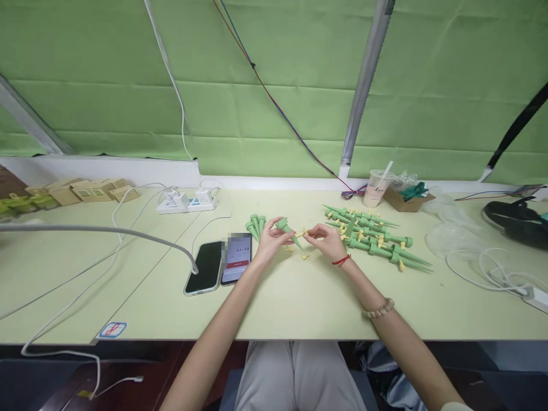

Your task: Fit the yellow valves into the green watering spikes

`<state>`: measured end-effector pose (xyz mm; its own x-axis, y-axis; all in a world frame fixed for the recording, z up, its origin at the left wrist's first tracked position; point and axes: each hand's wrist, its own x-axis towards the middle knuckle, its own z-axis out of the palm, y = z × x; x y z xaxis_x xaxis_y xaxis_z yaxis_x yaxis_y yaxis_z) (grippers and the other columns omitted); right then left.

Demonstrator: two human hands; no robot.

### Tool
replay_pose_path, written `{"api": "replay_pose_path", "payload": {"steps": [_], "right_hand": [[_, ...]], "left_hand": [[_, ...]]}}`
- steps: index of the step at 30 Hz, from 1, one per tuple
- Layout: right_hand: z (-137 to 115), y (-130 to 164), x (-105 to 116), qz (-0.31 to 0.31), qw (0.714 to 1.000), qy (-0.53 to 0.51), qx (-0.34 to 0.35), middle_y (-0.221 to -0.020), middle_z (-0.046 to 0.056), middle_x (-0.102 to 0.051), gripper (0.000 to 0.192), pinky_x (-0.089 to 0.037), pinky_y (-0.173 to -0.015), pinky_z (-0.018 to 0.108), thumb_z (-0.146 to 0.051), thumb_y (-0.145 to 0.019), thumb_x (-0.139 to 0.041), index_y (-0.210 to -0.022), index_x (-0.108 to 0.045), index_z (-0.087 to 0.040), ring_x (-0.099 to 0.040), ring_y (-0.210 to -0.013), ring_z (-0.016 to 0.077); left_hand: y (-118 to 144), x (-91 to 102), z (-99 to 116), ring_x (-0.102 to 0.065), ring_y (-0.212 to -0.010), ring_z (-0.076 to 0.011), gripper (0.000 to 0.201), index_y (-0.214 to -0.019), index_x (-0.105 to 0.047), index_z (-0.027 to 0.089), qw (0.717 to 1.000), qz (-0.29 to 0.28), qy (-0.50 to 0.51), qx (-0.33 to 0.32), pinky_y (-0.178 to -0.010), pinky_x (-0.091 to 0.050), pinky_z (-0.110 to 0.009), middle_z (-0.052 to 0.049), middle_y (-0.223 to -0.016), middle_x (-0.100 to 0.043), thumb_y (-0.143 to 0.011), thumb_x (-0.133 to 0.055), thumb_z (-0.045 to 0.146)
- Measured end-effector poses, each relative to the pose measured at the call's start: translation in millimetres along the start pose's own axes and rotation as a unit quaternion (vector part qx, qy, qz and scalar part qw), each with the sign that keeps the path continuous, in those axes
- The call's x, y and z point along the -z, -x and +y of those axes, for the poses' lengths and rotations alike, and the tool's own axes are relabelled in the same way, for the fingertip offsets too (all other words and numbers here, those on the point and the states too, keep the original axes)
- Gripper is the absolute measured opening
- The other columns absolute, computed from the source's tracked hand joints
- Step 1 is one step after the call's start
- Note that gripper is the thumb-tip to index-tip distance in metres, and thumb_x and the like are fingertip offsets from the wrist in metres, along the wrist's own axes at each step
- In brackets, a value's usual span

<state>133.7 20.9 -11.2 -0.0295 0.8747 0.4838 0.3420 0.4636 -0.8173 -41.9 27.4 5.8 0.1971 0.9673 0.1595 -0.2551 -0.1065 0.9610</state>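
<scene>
My left hand (269, 244) grips a green plastic spike (283, 226), its wide cap up and its pointed end slanting down to the right. Between the fingertips of my right hand (329, 244) is a small yellow valve piece (301, 233), close beside the spike; whether the two touch I cannot tell. A loose yellow piece (304, 257) lies on the table just below my hands. Several plain green spikes (256, 221) lie behind my left hand. To the right of my right hand is a pile of green spikes fitted with yellow pieces (379, 242).
Two phones (204, 267) (238, 260) lie left of my left forearm. A white cable (141, 231) arches over the table's left side near a power strip (187, 203). At the back right stand a drink cup (375, 191) and a small cardboard box (405, 200).
</scene>
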Motion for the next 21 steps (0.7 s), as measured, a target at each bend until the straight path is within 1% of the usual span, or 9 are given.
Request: {"api": "replay_pose_path", "payload": {"steps": [3, 5, 9, 12, 14, 16, 17, 19, 21], "right_hand": [[-14, 1, 1, 0.016, 0.998, -0.056, 0.015, -0.08, 0.006, -0.069, 0.021, -0.054, -0.067, 0.029, -0.035, -0.071, -0.064, -0.081, -0.067, -0.017, -0.064, -0.071, 0.0154], [-19, 2, 0, 0.02, 0.996, -0.085, 0.011, -0.087, 0.006, -0.069, 0.023, -0.054, -0.066, 0.028, -0.037, -0.074, -0.062, -0.086, -0.068, -0.018, -0.063, -0.073, 0.0144], [-16, 3, -4, 0.029, 0.987, -0.154, -0.035, -0.088, 0.006, -0.068, 0.025, -0.054, -0.061, 0.025, -0.039, -0.07, -0.066, -0.085, -0.068, -0.019, -0.062, -0.073, 0.0141], [-11, 3, -3, 0.044, 0.983, -0.169, -0.055, -0.089, 0.006, -0.069, 0.024, -0.054, -0.066, 0.027, -0.038, -0.068, -0.068, -0.083, -0.068, -0.019, -0.064, -0.076, 0.0152], [-11, 3, -2, 0.052, 0.985, -0.163, -0.036, -0.094, 0.006, -0.069, 0.023, -0.054, -0.073, 0.029, -0.037, -0.07, -0.066, -0.084, -0.068, -0.02, -0.064, -0.085, 0.0169], [-13, 4, 0, 0.059, 0.986, -0.156, -0.015, -0.097, 0.007, -0.068, 0.022, -0.053, -0.077, 0.031, -0.038, -0.071, -0.065, -0.083, -0.069, -0.02, -0.063, -0.091, 0.0183], [-14, 4, 0, 0.062, 0.986, -0.156, -0.013, -0.096, 0.007, -0.069, 0.023, -0.053, -0.078, 0.031, -0.038, -0.071, -0.065, -0.084, -0.069, -0.02, -0.064, -0.09, 0.0183], [-16, 4, 0, 0.069, 0.984, -0.163, -0.032, -0.087, 0.006, -0.07, 0.027, -0.054, -0.074, 0.031, -0.042, -0.073, -0.063, -0.085, -0.069, -0.019, -0.065, -0.078, 0.0168], [-17, 4, 0, 0.069, 0.981, -0.169, -0.06, -0.075, 0.005, -0.069, 0.033, -0.054, -0.066, 0.03, -0.048, -0.074, -0.059, -0.085, -0.069, -0.018, -0.063, -0.064, 0.0142]], "left_hand": [[2, -0.8, 2, -0.061, -0.068, -0.0149, 0.055, -0.108, -0.049, 0.021, 0.999, -0.025, -0.026, 0.003, -0.063, -0.054, -0.032, 0.002, -0.071, -0.06, -0.058, -0.074, 0.025], [3, -1.5, 1, -0.061, -0.067, -0.0142, 0.049, -0.102, -0.05, 0.021, 0.999, -0.038, -0.032, 0.005, -0.059, -0.054, -0.03, 0.003, -0.071, -0.057, -0.059, -0.073, 0.028], [4, -4.5, -4, -0.063, -0.073, -0.0172, 0.048, -0.093, -0.045, 0.02, 0.998, -0.046, -0.026, 0.019, -0.055, -0.053, -0.028, -0.003, -0.088, -0.063, -0.056, -0.075, 0.03], [5, -6.5, -7, -0.065, -0.084, -0.0209, 0.047, -0.098, -0.044, 0.02, 0.996, -0.07, 0.001, 0.047, -0.071, -0.053, -0.036, -0.007, -0.096, -0.065, -0.063, -0.072, 0.035], [4, -7.3, -8, -0.064, -0.09, -0.0222, 0.045, -0.101, -0.045, 0.019, 0.996, -0.069, 0.014, 0.055, -0.084, -0.049, -0.042, -0.008, -0.096, -0.066, -0.067, -0.069, 0.038], [4, -8.0, -8, -0.061, -0.099, -0.0232, 0.042, -0.1, -0.05, 0.018, 0.996, -0.073, 0.011, 0.044, -0.091, -0.045, -0.043, -0.011, -0.106, -0.064, -0.069, -0.067, 0.039], [4, -8.4, -7, -0.059, -0.104, -0.0238, 0.04, -0.1, -0.052, 0.017, 0.996, -0.079, 0.008, 0.037, -0.094, -0.044, -0.043, -0.012, -0.113, -0.061, -0.07, -0.067, 0.039], [5, -9.3, -6, -0.054, -0.111, -0.0246, 0.038, -0.099, -0.056, 0.015, 0.996, -0.086, 0.014, 0.025, -0.096, -0.043, -0.041, -0.013, -0.124, -0.054, -0.071, -0.066, 0.039], [5, -10.2, -5, -0.055, -0.11, -0.0239, 0.037, -0.099, -0.056, 0.014, 0.997, -0.066, 0.036, 0.016, -0.096, -0.043, -0.04, -0.014, -0.121, -0.056, -0.071, -0.066, 0.037]]}}
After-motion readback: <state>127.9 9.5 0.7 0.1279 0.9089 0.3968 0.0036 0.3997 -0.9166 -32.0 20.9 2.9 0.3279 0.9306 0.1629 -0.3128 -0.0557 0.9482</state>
